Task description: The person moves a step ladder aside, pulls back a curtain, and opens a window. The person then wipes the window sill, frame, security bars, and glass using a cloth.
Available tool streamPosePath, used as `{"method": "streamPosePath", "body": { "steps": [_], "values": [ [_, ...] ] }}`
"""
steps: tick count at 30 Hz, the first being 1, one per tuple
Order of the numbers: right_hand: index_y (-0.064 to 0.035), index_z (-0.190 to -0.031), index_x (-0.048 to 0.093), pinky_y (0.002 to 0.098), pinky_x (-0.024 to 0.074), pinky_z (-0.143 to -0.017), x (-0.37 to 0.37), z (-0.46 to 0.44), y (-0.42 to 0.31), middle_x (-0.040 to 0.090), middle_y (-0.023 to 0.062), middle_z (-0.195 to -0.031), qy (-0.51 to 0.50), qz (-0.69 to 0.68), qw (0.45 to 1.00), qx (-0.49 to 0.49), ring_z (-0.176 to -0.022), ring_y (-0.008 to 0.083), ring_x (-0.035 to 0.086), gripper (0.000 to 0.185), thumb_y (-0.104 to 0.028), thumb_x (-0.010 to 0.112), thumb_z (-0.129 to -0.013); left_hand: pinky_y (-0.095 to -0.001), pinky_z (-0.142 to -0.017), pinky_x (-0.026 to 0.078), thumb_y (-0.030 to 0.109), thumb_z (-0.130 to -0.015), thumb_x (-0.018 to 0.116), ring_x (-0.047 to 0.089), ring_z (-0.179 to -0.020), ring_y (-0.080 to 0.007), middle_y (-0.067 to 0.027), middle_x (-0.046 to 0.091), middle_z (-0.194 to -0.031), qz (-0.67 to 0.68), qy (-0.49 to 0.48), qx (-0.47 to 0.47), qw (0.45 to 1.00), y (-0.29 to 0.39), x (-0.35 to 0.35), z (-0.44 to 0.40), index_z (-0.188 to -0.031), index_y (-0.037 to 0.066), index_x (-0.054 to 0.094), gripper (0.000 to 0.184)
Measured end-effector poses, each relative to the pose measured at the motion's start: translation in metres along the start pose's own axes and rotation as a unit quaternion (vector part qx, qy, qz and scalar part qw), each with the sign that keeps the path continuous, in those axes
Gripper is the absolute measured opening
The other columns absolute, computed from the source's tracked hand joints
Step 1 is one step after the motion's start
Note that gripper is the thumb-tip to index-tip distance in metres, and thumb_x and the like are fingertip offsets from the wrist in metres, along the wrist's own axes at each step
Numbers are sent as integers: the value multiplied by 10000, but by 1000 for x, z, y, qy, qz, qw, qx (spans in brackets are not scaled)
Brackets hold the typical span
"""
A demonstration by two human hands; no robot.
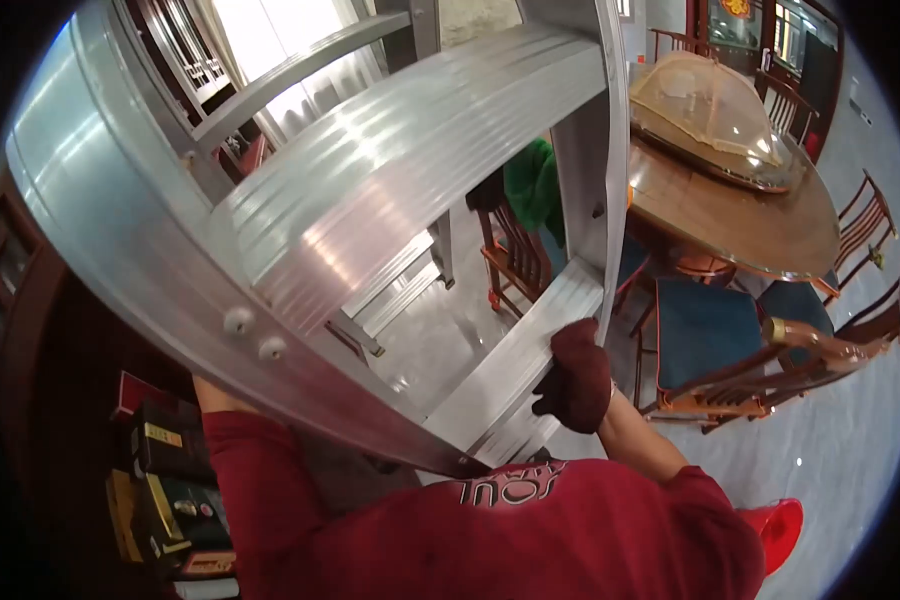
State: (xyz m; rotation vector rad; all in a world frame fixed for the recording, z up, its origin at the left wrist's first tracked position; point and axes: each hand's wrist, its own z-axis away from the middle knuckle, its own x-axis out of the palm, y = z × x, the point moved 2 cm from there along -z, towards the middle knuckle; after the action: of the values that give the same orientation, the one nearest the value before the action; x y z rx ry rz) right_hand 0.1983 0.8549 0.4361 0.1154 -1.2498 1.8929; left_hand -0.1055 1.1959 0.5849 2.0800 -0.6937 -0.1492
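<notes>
A silver metal stepladder [420,130] stands right in front of me, its broad ribbed steps and side rails filling much of the view. My right hand [580,385] is at a lower step [515,350] beside the right rail. Dark maroon cloth [578,360] covers most of this hand, bunched in closed fingers; whether it is a rag or a glove is hard to tell. My left forearm [222,397] goes up behind the left rail [200,260], which hides the left hand.
A round wooden table [730,215] with a mesh food cover [705,105] stands at right. Wooden chairs surround it, one with a blue seat [705,330]. Green cloth [535,185] hangs beyond the ladder. Boxes [175,500] fill the lower left. A red object [778,530] is at lower right.
</notes>
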Motion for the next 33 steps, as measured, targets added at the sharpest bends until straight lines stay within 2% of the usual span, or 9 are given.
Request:
{"method": "streamPosePath", "body": {
  "steps": [8, 10, 11, 12, 18, 21, 25, 31, 33],
  "values": [
    [-47, -990, 445, 301, 398, -351, 4, -51, -2, 585, 166, -723, -140, 81, 980, -119, -499, 234, 550, 310, -297, 504, -817, -424, -952, 334, 449, -792, 609, 375, -1158, -310, -135, 280, -1333, 15, 23, 36, 999, 0, 7, -4, -1349, 56, 237, 776],
    [-56, -576, 380, 283, 351, -300, 16, -65, -1, 471, 79, -510, -147, 53, 971, -182, -364, 178, 497, 299, -174, 417, -849, -415, -935, 347, 436, -794, 609, 394, -1131, -302, -135, 306, -1306, 23, 23, 43, 999, -10, 4, -94, -1334, 50, 256, 752],
    [-59, -587, 385, 273, 334, -306, 30, -51, -10, 493, 93, -525, -161, 149, 944, -245, -372, 190, 502, 280, -170, 428, -841, -411, -927, 354, 430, -794, 609, 403, -1118, -297, -135, 319, -1292, 12, 14, 52, 998, 42, 19, 42, -1326, 47, 266, 740],
    [-59, -587, 385, 273, 334, -306, 37, -47, -14, 493, 93, -525, -160, 147, 945, -245, -372, 190, 502, 280, -170, 428, -841, -406, -919, 360, 424, -795, 609, 412, -1105, -293, -135, 332, -1278, 16, 14, 54, 998, 22, -9, -118, -1319, 44, 275, 728],
    [-23, -835, 492, 319, 482, -403, 75, -34, -17, 592, 123, -633, -120, 51, 990, -59, -480, 249, 602, 240, -260, 527, -862, -380, -870, 401, 386, -800, 608, 467, -1025, -266, -134, 411, -1195, 60, 4, 78, 995, 12, -8, -120, -1274, 26, 333, 656],
    [-20, -816, 495, 312, 485, -420, 58, -50, -2, 595, 109, -633, -152, 323, 886, -297, -469, 227, 596, 237, -250, 538, -857, -366, -846, 421, 367, -802, 608, 495, -985, -253, -133, 450, -1154, 82, 16, 83, 993, 4, -38, -139, -1251, 17, 361, 620],
    [10, -793, 509, 293, 494, -440, 36, -82, 16, 616, 112, -654, -73, 289, 940, -169, -484, 204, 611, 245, -226, 531, -855, -348, -813, 447, 341, -805, 608, 532, -931, -236, -133, 502, -1099, 113, 37, 87, 989, -16, -62, -157, -1221, 5, 400, 574],
    [34, -695, 554, 310, 490, -447, 72, -109, -19, 649, 121, -677, -134, 640, 735, -182, -496, 209, 617, 188, -149, 560, -740, -322, -764, 488, 303, -809, 607, 587, -851, -209, -132, 580, -1017, 121, 76, 129, 981, -39, -35, -154, -1176, -13, 457, 507],
    [-4, -871, 487, 322, 496, -510, 39, -147, 8, 611, 114, -720, -157, 676, 612, -380, -610, 214, 623, 251, -102, 623, -685, -313, -748, 501, 290, -811, 607, 606, -824, -200, -132, 606, -989, 120, 90, 142, 978, -34, -42, -170, -1161, -19, 476, 485]
  ]
}}
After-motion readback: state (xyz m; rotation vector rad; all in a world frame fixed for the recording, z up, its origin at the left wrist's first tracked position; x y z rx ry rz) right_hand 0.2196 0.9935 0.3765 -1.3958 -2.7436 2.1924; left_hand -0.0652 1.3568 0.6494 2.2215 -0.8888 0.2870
